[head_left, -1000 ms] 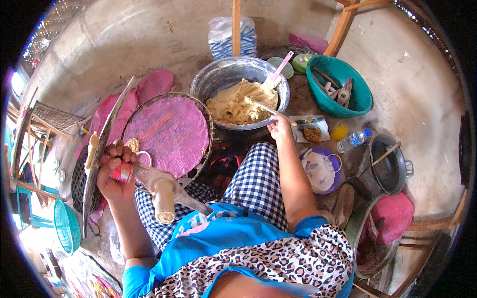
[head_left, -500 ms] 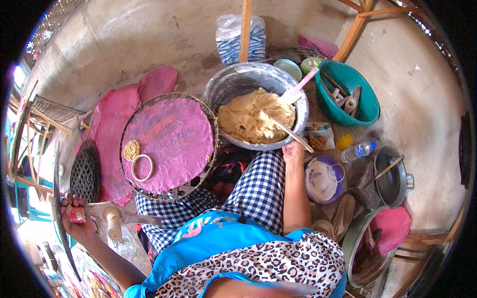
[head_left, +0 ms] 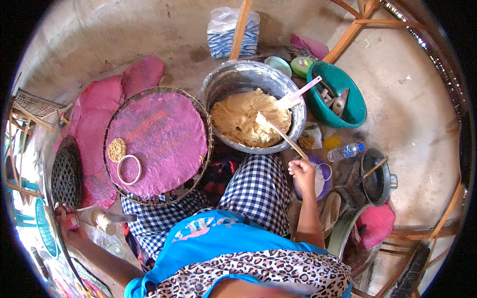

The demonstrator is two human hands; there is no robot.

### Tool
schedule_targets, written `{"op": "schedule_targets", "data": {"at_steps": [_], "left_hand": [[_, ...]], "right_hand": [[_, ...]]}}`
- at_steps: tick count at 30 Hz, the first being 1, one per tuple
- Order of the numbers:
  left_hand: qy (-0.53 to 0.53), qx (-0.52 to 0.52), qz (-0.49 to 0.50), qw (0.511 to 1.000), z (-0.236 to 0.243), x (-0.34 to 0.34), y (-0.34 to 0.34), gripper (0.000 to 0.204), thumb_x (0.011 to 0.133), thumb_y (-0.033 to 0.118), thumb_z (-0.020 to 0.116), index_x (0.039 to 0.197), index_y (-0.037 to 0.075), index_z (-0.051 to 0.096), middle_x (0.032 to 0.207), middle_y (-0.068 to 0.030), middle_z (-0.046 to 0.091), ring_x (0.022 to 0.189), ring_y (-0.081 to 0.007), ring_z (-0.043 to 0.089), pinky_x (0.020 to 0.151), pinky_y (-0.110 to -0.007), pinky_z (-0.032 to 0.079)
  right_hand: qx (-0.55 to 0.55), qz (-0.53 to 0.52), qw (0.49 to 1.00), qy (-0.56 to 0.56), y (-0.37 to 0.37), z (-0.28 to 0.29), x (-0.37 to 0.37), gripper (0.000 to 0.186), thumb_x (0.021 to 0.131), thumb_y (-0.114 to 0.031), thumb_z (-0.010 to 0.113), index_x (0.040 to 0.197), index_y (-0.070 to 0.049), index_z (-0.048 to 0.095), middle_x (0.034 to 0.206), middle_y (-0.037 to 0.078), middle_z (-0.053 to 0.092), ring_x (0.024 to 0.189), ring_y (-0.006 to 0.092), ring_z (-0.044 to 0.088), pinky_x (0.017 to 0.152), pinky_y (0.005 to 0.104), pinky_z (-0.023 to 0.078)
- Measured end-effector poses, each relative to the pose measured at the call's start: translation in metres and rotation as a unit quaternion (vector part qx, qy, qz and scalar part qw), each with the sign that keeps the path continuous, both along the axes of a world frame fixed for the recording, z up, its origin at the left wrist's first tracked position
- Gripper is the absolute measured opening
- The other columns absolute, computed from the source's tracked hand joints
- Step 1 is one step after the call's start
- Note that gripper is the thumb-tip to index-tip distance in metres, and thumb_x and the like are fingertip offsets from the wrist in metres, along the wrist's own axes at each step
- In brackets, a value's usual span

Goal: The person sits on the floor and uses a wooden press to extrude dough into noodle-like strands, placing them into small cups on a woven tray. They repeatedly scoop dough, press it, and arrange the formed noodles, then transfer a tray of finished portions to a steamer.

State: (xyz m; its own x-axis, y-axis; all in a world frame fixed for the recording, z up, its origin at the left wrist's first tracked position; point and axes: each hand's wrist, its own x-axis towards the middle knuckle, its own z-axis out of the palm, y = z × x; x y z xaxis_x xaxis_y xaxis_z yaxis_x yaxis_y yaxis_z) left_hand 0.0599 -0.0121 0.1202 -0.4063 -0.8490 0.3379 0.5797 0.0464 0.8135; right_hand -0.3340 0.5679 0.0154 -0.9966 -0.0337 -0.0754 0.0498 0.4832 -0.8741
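Observation:
At the lower left my left hand (head_left: 69, 223) is closed on a red-wrapped part of a wooden tool (head_left: 103, 221) with a long dark edge and a cylindrical piece. My right hand (head_left: 301, 171) is just below the handle of a wooden stick (head_left: 286, 138), its fingers loosely bent and apart with nothing visible in them. The stick rests in pale dough (head_left: 233, 119) in a large metal basin (head_left: 216, 82), along with a pink-handled spatula (head_left: 305, 90). A round woven tray (head_left: 164, 119) lined with pink sheeting holds a pale noodle-like disc (head_left: 116, 150) and a white ring (head_left: 129, 169).
A teal basin (head_left: 348, 120) of wooden pieces, a water bottle (head_left: 347, 151), a black pan (head_left: 376, 176) and a purple tub (head_left: 324, 184) are at my right. A black lattice tray (head_left: 66, 174) and pink sheets (head_left: 89, 129) lie left. Wooden posts (head_left: 241, 27) stand against the wall.
My left hand has swung the tool down and out to the lower left, uncovering the tray. My right hand has moved right and down, away from the basin's rim.

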Motion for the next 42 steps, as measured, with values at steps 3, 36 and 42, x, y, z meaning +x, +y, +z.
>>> {"op": "schedule_targets", "data": {"at_steps": [3,36,42], "left_hand": [[-0.074,-0.039,0.059,0.995,-0.009,-0.029,-0.003,0.029,0.078,0.001,0.057,0.107,-0.003,0.056,0.106,-0.01,0.057,0.097,-0.021,0.052,0.087,-0.033,0.042],[-0.14,-0.063,0.097,0.983,-0.053,-0.035,0.015,0.061,0.074,-0.001,0.065,0.13,0.004,0.039,0.107,-0.0063,0.056,0.097,-0.0156,0.054,0.079,-0.026,0.047],[-0.127,-0.041,0.094,0.987,-0.052,-0.042,0.016,0.058,0.073,0.0,0.064,0.127,0.0,0.042,0.109,-0.0076,0.055,0.103,-0.0187,0.052,0.087,-0.03,0.044]], "right_hand": [[0.194,0.028,0.924,0.328,-0.01,0.031,-0.014,0.011,0.082,-0.015,0.06,0.084,-0.005,0.065,0.081,0.01,0.064,0.072,0.0268,0.062,0.065,0.0363,0.048],[0.632,0.18,0.698,0.284,-0.112,-0.042,-0.273,0.026,0.081,-0.014,0.046,0.103,-0.006,0.059,0.088,0.013,0.063,0.084,0.0273,0.062,0.071,0.0392,0.049],[0.521,0.244,0.742,0.345,-0.121,-0.046,-0.274,0.024,0.083,-0.017,0.045,0.093,-0.004,0.063,0.077,0.014,0.064,0.074,0.028,0.064,0.066,0.0415,0.049]]}}
